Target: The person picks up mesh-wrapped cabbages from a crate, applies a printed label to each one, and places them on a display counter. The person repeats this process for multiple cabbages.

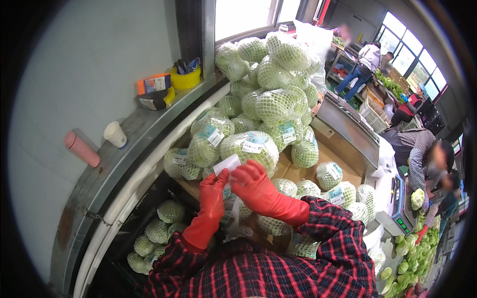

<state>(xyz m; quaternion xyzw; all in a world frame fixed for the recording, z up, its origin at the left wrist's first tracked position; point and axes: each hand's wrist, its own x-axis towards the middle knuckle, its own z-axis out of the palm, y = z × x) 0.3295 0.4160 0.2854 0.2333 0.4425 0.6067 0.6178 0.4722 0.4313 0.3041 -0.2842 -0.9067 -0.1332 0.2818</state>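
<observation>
We pinch a small white label (227, 163) between both red-gloved hands, left hand (214, 186) and right hand (251, 180) closed on its edges, holding it just over a netted cabbage (250, 149), probably for sticking. More netted cabbages (278, 74) pile on the worktop (303, 174) behind.

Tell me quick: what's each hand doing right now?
Left hand: closed, pinching the white label sheet.
Right hand: closed on the same sheet, just over a netted cabbage.

Daylit, fisheye, black vignette all round.
Windows (243, 17) at twelve and two o'clock blown out; edges bend; figures at three o'clock blurred.
</observation>
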